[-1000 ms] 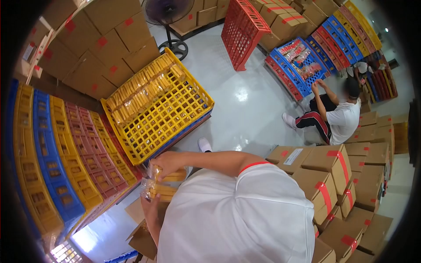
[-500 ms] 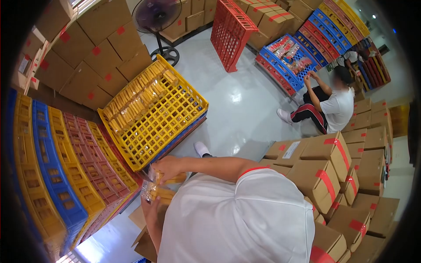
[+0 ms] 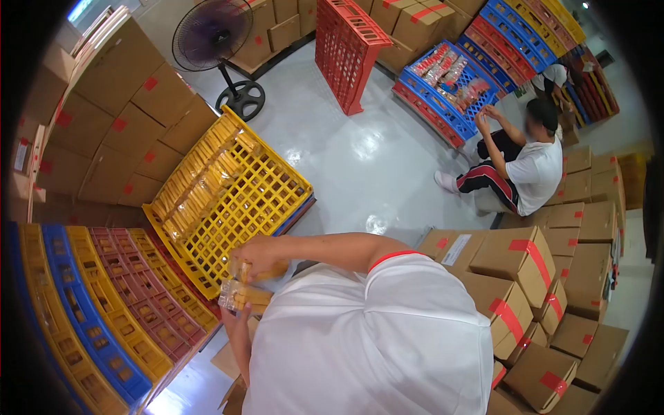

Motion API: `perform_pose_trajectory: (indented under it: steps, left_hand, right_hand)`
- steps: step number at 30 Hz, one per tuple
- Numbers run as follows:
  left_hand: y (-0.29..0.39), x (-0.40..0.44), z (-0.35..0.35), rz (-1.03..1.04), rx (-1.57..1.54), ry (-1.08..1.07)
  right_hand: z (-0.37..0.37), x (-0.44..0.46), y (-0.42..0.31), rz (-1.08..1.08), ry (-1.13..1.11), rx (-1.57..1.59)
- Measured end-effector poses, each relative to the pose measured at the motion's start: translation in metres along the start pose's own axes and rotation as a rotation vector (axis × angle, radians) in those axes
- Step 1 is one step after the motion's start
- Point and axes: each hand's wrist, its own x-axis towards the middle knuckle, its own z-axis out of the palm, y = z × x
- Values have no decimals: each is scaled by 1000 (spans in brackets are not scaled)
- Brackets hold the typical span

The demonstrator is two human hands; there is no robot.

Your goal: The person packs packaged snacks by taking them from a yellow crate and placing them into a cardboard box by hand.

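Note:
My right hand (image 3: 253,256) is closed around a clear plastic packet of golden-yellow pieces (image 3: 274,271), next to the near corner of a yellow crate (image 3: 256,187). Just below it, my left hand (image 3: 236,317) grips another such packet (image 3: 249,296) from underneath. The two packets are close together, and I cannot tell whether they touch. Rows of similar packets (image 3: 207,176) lie along the far left side of the crate, whose lattice floor shows on the right. An open carton (image 3: 232,361) is partly hidden beneath my left forearm.
Stacked crates (image 3: 104,304) stand at left, taped cartons (image 3: 512,263) at right. A black fan (image 3: 238,100) and an upright red crate (image 3: 349,59) stand at the back. A seated co-worker (image 3: 529,166) is beside a blue crate (image 3: 449,117) of packets.
The view has shifted, so the fan and crates sit differently in it. The two packets in my hands now show more plainly, with my right hand slightly higher.

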Motion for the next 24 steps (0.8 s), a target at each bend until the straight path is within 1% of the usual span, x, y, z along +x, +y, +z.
perform_pose_trajectory:
  steps: [4, 7, 9, 10, 11, 12, 13, 16, 18, 20, 24]
  left_hand:
    - [9, 17, 12, -11, 120, -9]
    - [1, 33, 4, -26, 80, -42]
    - [-14, 49, -3, 30, 82, -68]
    - [-16, 56, -5, 33, 84, -79]
    - [-18, 63, -8, 9, 89, -95]
    - [-15, 66, -7, -15, 97, -111]
    - [-13, 69, -6, -14, 102, -123]
    - [2, 76, 6, 3, 56, -139]
    - [15, 76, 10, -84, 20, -173]
    - [15, 81, 12, -83, 48, -175]
    - [42, 75, 21, -116, 91, -168]
  right_hand:
    - [-7, -8, 24, -17, 82, 47]
    - [-5, -13, 27, 42, 93, 124]
    - [-1, -15, 27, 100, 74, 121]
    - [0, -15, 30, 107, 83, 121]
    - [1, -15, 32, 85, 142, 106]
    - [2, -16, 34, 64, 203, 93]
    - [2, -16, 36, 71, 213, 95]
    - [-10, -17, 38, 104, 217, 57]
    - [-17, -21, 37, 156, 196, 85]
    - [-16, -20, 40, 159, 209, 76]
    - [-22, -21, 37, 161, 227, 93]
